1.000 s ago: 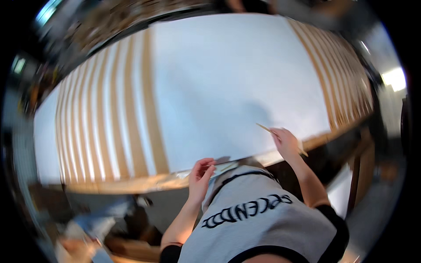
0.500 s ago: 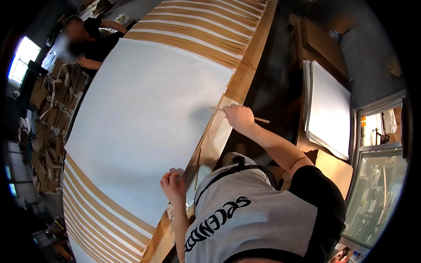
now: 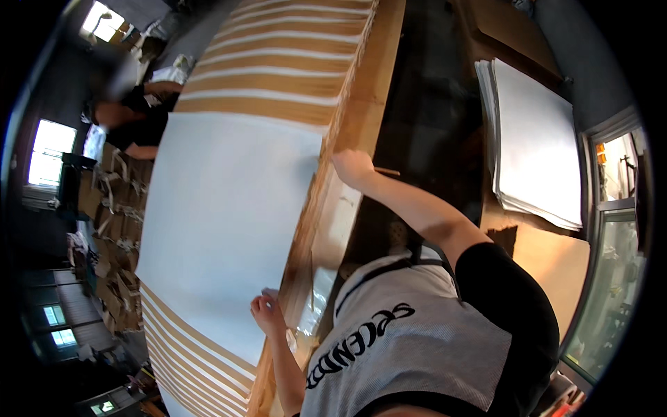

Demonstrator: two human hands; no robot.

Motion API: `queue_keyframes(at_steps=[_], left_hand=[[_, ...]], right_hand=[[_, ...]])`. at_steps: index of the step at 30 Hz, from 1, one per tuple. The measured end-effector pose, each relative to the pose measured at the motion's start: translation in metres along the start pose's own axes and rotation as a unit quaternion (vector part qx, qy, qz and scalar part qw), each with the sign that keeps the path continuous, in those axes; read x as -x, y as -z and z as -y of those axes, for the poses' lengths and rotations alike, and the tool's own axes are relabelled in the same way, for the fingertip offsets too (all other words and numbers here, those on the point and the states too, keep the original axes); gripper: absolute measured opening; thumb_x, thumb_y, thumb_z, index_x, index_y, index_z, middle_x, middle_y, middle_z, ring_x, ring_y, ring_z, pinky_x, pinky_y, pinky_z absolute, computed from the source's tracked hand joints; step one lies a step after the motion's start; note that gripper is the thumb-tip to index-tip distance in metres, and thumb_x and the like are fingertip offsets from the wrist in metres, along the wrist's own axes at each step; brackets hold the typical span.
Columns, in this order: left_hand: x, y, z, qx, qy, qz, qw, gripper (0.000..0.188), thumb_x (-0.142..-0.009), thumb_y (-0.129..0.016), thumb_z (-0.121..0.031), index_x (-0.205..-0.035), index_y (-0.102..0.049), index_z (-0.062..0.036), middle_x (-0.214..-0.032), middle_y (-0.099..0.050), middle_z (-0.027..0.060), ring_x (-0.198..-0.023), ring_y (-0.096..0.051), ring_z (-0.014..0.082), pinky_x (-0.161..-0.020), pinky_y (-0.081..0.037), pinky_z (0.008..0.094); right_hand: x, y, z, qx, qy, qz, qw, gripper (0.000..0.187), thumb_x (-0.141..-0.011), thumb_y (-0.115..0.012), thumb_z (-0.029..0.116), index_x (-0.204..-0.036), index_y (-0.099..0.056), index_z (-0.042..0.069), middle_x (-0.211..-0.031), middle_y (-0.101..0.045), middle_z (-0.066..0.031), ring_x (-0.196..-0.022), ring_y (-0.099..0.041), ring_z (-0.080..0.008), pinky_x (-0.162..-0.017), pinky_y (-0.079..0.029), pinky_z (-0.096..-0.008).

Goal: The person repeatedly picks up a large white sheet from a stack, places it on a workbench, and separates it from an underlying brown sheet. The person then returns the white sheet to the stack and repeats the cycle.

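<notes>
While standing against the right side of a long wooden table, clenches the fingers of the right hand around a thin wooden stick, with one end jutting out to the right past the table's edge. Has that hand at the right-hand edge of a broad white sheet, toward its far corner. Holds the left hand nearer, by the same edge, with fingers curled in toward the thumb; cannot be told from this view whether grasping anything or released. Faces tan-and-white striped material beyond the white sheet, with more striped material at its near end. Has clear plastic film on the table just to the right of the left hand. Wears a gray top with black sleeves. Works opposite another person in black, at far left. Includes, at left, a heap of brown cardboard; at right, a stack of white sheets near a glass-paned window.
</notes>
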State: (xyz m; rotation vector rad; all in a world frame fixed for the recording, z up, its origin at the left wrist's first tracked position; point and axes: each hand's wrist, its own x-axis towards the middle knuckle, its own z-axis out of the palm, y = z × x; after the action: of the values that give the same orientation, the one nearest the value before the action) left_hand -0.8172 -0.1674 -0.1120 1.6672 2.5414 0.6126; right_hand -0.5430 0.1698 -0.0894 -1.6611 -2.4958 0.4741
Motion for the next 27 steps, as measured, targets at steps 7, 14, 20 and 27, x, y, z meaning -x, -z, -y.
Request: queue_keyframes(at_steps=[7,14,20,27], left_hand=[[-0.031,0.015,-0.072,-0.009,0.142,0.054,0.988,0.014,-0.074,-0.059,-0.008,-0.087,-0.056,-0.0030,-0.094,-0.053,0.0133,-0.091,-0.050,0.0301,-0.080,-0.041,0.0387],[-0.162,0.032,-0.343,0.530,-0.060,0.183,0.826,0.034,-0.094,-0.035,-0.019,-0.106,-0.054,0.0057,-0.106,-0.058,0.0187,-0.100,-0.056,0.0278,-0.083,-0.044,0.0351],[-0.202,0.117,-0.545,0.738,-0.191,0.584,0.277,0.058,-0.091,-0.036,-0.043,-0.117,-0.043,0.0080,-0.119,-0.042,0.0219,-0.110,-0.041,0.0278,-0.094,-0.035,0.0368],[-0.187,0.147,-0.692,0.931,0.060,0.334,0.133,0.050,-0.091,-0.045,-0.030,-0.086,-0.049,0.0188,-0.059,-0.058,0.0171,-0.046,-0.053,0.0157,-0.075,-0.046,0.0179]], right_hand=[[0.066,-0.015,-0.108,-0.201,-0.021,-0.049,0.978,0.018,-0.083,-0.049,0.023,-0.083,-0.062,0.010,-0.081,-0.062,-0.0136,-0.075,-0.060,-0.0323,-0.065,-0.049,-0.0414],[0.138,-0.010,-0.207,-0.205,-0.127,0.083,0.967,0.023,-0.082,-0.050,0.028,-0.095,-0.065,0.014,-0.089,-0.064,-0.0109,-0.082,-0.060,-0.0301,-0.072,-0.049,-0.0397],[0.119,0.025,-0.248,-0.227,-0.149,-0.004,0.962,0.023,-0.082,-0.051,0.028,-0.095,-0.064,0.013,-0.088,-0.064,-0.0104,-0.081,-0.061,-0.0293,-0.069,-0.049,-0.0389],[0.113,0.035,-0.318,-0.213,-0.238,-0.066,0.945,0.022,-0.082,-0.052,0.026,-0.093,-0.064,0.010,-0.085,-0.063,-0.0136,-0.079,-0.059,-0.0310,-0.068,-0.048,-0.0392]])
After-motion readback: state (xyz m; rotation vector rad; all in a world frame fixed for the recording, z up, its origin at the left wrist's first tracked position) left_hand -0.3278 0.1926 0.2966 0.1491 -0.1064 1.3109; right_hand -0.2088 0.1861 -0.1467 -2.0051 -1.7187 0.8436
